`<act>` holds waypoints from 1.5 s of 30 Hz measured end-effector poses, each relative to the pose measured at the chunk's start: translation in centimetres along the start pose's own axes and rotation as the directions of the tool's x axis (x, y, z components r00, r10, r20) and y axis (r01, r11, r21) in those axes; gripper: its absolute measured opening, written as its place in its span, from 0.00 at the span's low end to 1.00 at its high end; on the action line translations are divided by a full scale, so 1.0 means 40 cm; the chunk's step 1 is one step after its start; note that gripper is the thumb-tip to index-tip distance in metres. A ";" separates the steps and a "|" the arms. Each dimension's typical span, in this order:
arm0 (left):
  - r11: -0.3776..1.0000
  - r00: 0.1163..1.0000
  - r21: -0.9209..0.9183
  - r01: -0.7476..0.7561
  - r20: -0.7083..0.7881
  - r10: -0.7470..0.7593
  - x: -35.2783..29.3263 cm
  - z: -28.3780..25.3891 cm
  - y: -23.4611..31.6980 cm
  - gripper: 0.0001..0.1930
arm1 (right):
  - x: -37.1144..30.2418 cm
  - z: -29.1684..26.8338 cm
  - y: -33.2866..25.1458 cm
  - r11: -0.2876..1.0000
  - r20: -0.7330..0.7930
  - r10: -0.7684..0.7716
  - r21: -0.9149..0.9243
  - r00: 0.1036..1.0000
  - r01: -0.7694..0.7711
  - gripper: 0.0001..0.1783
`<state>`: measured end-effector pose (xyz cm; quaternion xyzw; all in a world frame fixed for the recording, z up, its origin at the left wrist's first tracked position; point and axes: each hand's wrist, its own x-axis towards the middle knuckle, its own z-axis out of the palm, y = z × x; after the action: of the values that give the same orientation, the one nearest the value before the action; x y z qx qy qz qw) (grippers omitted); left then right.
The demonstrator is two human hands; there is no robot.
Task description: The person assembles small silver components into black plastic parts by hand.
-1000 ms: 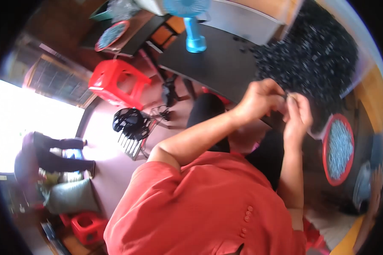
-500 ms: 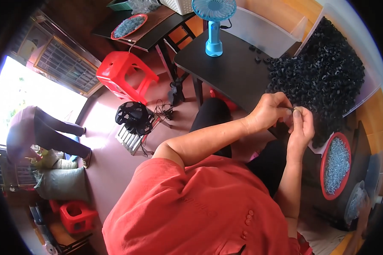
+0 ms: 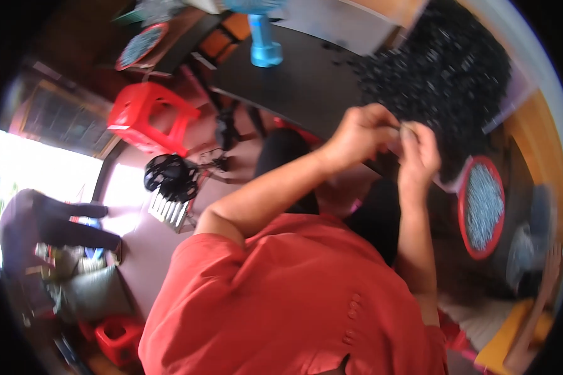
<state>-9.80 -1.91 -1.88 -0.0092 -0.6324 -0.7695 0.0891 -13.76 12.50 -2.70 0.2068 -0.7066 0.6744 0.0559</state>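
Observation:
My left hand (image 3: 364,132) and my right hand (image 3: 418,153) meet fingertip to fingertip near the table's edge. Both are closed in a pinch; whatever lies between the fingertips is too small and blurred to make out. Just beyond them spreads a big heap of small black parts (image 3: 444,69), some of it in a translucent bin tipped on its side. To the right of my right hand sits a red oval tray (image 3: 462,212) filled with small silvery metal pieces (image 3: 483,203).
A blue fan (image 3: 266,47) stands on the dark table (image 3: 294,75). On the left are a red stool (image 3: 147,119), a black slotted object (image 3: 172,178) and a bending person (image 3: 50,219). Another person's arm (image 3: 538,306) shows at lower right, near a clear plastic bag (image 3: 522,250).
The whole view has shifted and blurred, so the surroundings sit further left and the table things higher. My two hands stay pinched together in much the same pose.

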 end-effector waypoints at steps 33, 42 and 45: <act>1.000 0.996 0.019 0.010 -0.094 -0.008 0.013 0.023 -0.010 0.03 | 0.018 0.014 0.000 0.860 0.067 -0.345 -0.378 0.936 0.344 0.02; 0.998 0.992 0.017 0.054 -0.115 -0.052 0.016 0.027 -0.001 0.04 | 0.013 0.004 0.015 0.987 0.006 -0.140 -0.085 0.990 0.140 0.02; 0.997 0.992 -0.021 0.069 -0.100 -0.071 0.014 0.025 -0.004 0.05 | 0.011 -0.001 0.002 0.996 -0.015 0.023 0.081 1.000 -0.021 0.02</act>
<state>-10.49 -0.98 -1.76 0.0509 -0.6203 -0.7771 0.0937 -14.19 12.45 -2.62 0.1956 -0.6804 0.7048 0.0457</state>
